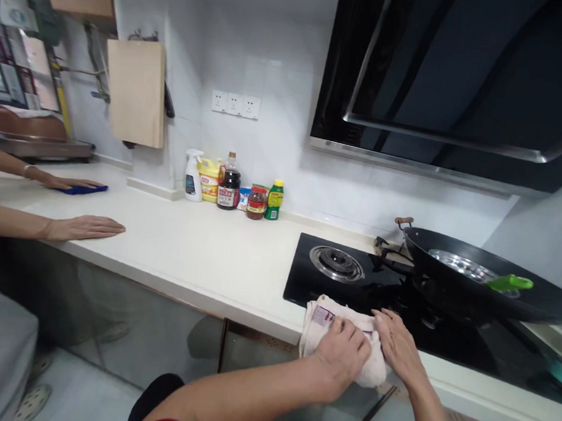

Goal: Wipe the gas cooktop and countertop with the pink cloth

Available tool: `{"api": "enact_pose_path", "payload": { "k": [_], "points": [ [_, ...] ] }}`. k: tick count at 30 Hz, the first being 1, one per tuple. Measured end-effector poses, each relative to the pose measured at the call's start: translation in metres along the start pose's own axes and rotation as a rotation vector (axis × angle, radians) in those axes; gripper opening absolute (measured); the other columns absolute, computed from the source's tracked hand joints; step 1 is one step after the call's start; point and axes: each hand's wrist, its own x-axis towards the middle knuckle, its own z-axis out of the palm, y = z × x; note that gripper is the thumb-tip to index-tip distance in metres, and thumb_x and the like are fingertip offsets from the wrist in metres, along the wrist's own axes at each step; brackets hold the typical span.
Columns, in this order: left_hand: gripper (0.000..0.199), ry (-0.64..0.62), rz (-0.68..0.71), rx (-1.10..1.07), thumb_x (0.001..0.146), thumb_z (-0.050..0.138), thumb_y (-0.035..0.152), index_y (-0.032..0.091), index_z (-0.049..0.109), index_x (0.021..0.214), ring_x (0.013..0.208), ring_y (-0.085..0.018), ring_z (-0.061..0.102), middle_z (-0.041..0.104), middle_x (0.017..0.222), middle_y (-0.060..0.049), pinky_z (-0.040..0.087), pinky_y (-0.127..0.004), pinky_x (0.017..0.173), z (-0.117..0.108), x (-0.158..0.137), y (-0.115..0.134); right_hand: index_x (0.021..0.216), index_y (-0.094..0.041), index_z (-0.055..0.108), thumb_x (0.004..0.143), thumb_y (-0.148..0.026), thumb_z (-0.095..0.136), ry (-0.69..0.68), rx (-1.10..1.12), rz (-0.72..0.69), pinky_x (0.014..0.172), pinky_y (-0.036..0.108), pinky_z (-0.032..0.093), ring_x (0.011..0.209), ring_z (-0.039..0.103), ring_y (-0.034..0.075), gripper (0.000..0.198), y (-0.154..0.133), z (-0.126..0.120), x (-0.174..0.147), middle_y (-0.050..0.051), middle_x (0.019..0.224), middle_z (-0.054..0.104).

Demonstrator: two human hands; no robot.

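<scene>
A folded white cloth with a printed purple patch lies over the front edge of the black cooktop, part of it hanging past the counter edge. My left hand is closed on the middle of this cloth, fingers curled into it. At the cloth's right end, my right hand grips the edge, its fingertips resting near the cooktop glass. Just beyond my hands, a round burner is set in the cooktop. A large black wok sits behind and right of my right hand.
Inside the wok are a metal strainer and a green handle. A range hood overhangs. Along the wall stand a spray bottle, a dark sauce bottle and jars. Another person's hand rests on the counter; their other presses a blue cloth.
</scene>
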Motion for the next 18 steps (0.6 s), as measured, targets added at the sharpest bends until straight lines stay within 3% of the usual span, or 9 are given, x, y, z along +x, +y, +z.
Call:
{"api": "enact_pose_path", "payload": {
  "k": [3, 7, 14, 18],
  "points": [
    [0.055, 0.015, 0.022, -0.036, 0.091, 0.064, 0.038, 0.010, 0.048, 0.136, 0.116, -0.032, 0.053, 0.060, 0.128, -0.016, 0.036, -0.047, 0.101, -0.006, -0.011, -0.008, 0.128, -0.026, 0.061, 0.102, -0.051, 0.020, -0.030, 0.032, -0.011, 0.113, 0.049, 0.041, 0.132, 0.052, 0.025, 0.055, 0.007, 0.002, -0.002, 0.008, 0.132, 0.064],
    [0.078, -0.037, -0.027, -0.097, 0.082, 0.076, 0.045, 0.014, 0.040, 0.145, 0.124, -0.033, 0.051, 0.056, 0.138, -0.016, 0.035, -0.046, 0.105, -0.014, -0.049, -0.042, 0.127, -0.025, 0.062, 0.101, -0.056, 0.023, -0.070, 0.013, 0.020, 0.115, 0.049, 0.040, 0.134, 0.051, 0.026, 0.056, 0.005, 0.001, -0.003, 0.008, 0.134, 0.064],
    [0.098, -0.136, -0.294, -0.139, 0.064, 0.091, 0.047, 0.019, 0.043, 0.145, 0.134, -0.034, 0.049, 0.055, 0.146, -0.017, 0.027, -0.053, 0.115, -0.024, -0.148, -0.144, 0.127, -0.024, 0.063, 0.099, -0.060, 0.025, -0.066, -0.037, 0.032, 0.117, 0.051, 0.036, 0.135, 0.051, 0.028, 0.059, 0.005, 0.007, -0.002, 0.008, 0.135, 0.062],
    [0.090, -0.148, -0.475, -0.033, 0.063, 0.094, 0.038, 0.021, 0.050, 0.140, 0.137, -0.033, 0.048, 0.055, 0.147, -0.016, 0.021, -0.055, 0.119, -0.042, -0.211, -0.198, 0.128, -0.023, 0.063, 0.098, -0.061, 0.027, -0.076, -0.036, 0.037, 0.118, 0.052, 0.035, 0.136, 0.050, 0.028, 0.060, 0.008, 0.011, -0.003, 0.009, 0.138, 0.061]
  ]
}}
